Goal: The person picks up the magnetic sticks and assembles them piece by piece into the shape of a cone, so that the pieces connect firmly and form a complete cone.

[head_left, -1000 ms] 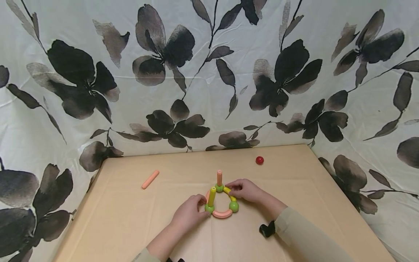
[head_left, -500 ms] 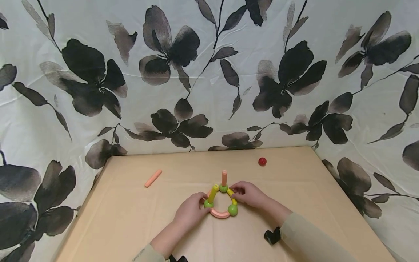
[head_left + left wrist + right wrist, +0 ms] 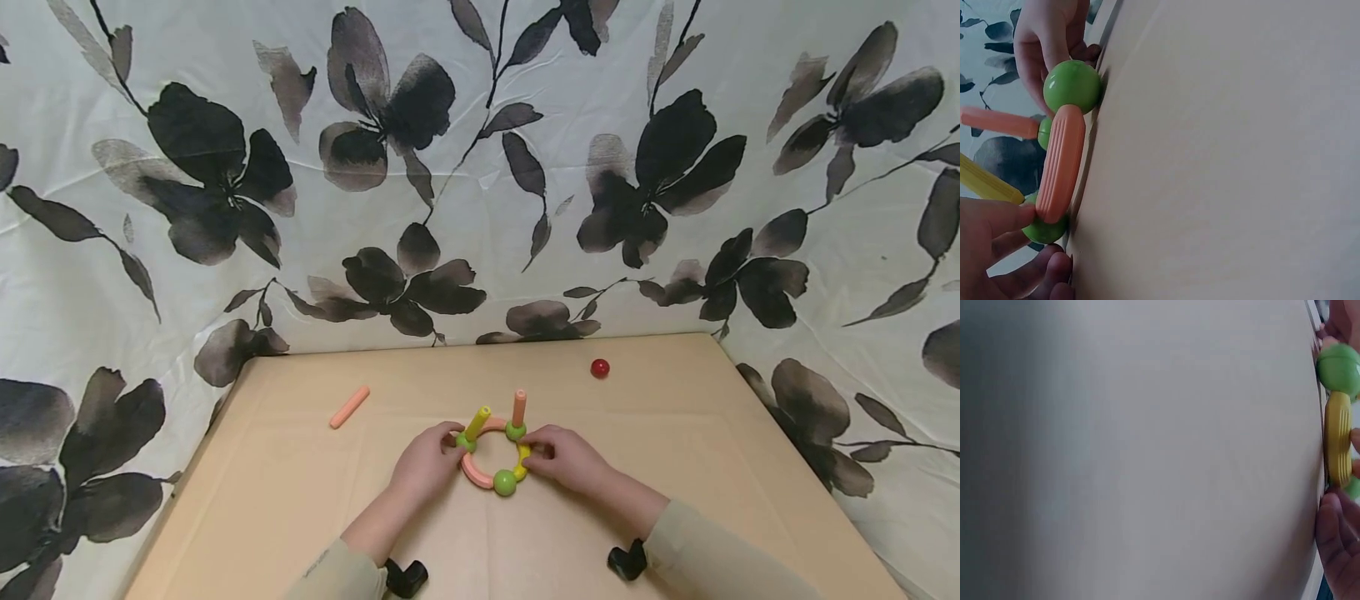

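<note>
A ring of three green balls joined by curved pieces lies on the table between both hands. In the head view, the front ball (image 3: 505, 483) faces the person. A yellow rod (image 3: 477, 423) rises, leaning, from the left ball (image 3: 1047, 232), and a salmon rod (image 3: 519, 408) stands on the back one. My left hand (image 3: 423, 461) pinches the left ball between thumb and fingers, beside a ridged salmon curved piece (image 3: 1062, 164). My right hand (image 3: 567, 458) grips the yellow curved piece (image 3: 1337, 440) on the ring's right side.
A loose salmon rod (image 3: 349, 407) lies at the back left of the tan table (image 3: 300, 508). A small red ball (image 3: 600, 368) sits near the back edge. Behind hangs a white cloth (image 3: 517, 217) with dark flowers.
The ring has turned clockwise as seen from above: its left ball went back, its front ball left. My left hand moved back with it; the right came slightly toward the person.
</note>
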### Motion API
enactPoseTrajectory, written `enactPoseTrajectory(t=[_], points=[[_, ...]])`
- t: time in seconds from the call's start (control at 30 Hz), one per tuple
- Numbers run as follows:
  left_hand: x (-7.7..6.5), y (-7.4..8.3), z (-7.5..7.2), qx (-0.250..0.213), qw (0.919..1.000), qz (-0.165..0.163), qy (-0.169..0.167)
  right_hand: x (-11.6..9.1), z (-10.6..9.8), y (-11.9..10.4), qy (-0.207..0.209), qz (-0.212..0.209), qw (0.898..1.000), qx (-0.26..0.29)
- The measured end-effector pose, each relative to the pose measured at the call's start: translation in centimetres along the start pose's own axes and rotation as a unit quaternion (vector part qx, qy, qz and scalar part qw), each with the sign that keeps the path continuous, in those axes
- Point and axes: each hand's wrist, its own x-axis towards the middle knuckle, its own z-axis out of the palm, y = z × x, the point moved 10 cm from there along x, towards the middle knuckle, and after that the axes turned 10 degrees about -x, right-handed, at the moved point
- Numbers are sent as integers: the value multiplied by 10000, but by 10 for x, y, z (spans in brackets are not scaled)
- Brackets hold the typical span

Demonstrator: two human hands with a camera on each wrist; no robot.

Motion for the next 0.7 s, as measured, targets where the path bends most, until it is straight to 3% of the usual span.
enactPoseTrajectory(t=[0.3,0.53,0.7], points=[[17,-5,-8,-114,9998,-30,134,-2,7,-15,211,179,9994,-186],[19,-7,-11,-131,9997,-113,161,-2,8,-16,265,250,9989,-301],[19,-8,-25,-75,9994,-86,334,-1,7,-14,218,302,9990,-238]])
